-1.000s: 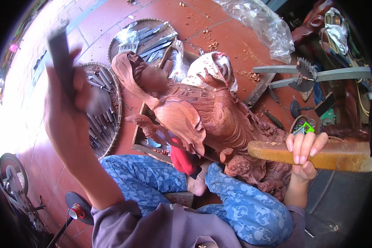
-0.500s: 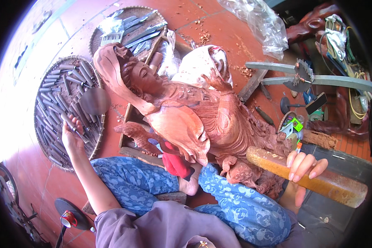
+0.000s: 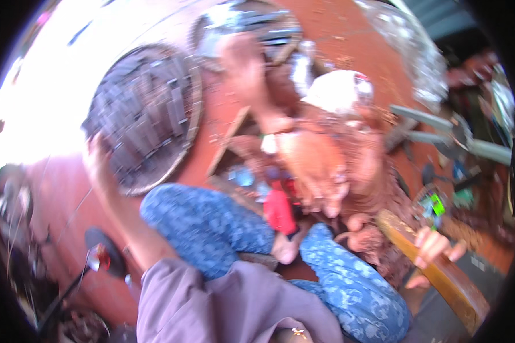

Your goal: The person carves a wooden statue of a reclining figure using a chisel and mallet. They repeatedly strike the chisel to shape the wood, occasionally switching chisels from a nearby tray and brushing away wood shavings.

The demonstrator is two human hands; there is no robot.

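Landmark = carved wooden statue (image 3: 316, 163), lying across the frame in front of the person's legs, head end at upper left, base at lower right.

Left hand (image 3: 98, 153): forearm slants up from the lower edge, elbow bent, hand well left of the statue, at the left side of the near round basket (image 3: 198, 111). Fingers point up, blurred; can't tell how far they're spread or whether they have hold of anything.

Right hand (image 3: 432, 251): right of the statue's base, wrapped around a wooden bar (image 3: 435, 271), yellow-brown. Fingers over the top, thumb underneath, no visible slack. Bar runs both ways out of the grip: one end by the statue's base, other end down and away to the right. Can't tell if bar and statue touch.

Tools (image 3: 149, 123) in the near basket: left of the statue, just beside the left fingers. Statue is well apart from the left fingers, near the right ones.

Counts:
- 1 statue
- 1 bar
- 2 round baskets: the near one, plus a far basket (image 3: 296, 41) beyond the statue's head end
- tools: many, too smeared to count
- 1 white cloth bundle (image 3: 339, 91), just beyond the statue
- 1 clear plastic sheet (image 3: 415, 54), beyond the statue to the right
- 1 red cloth (image 3: 279, 211), on the person's side of the statue
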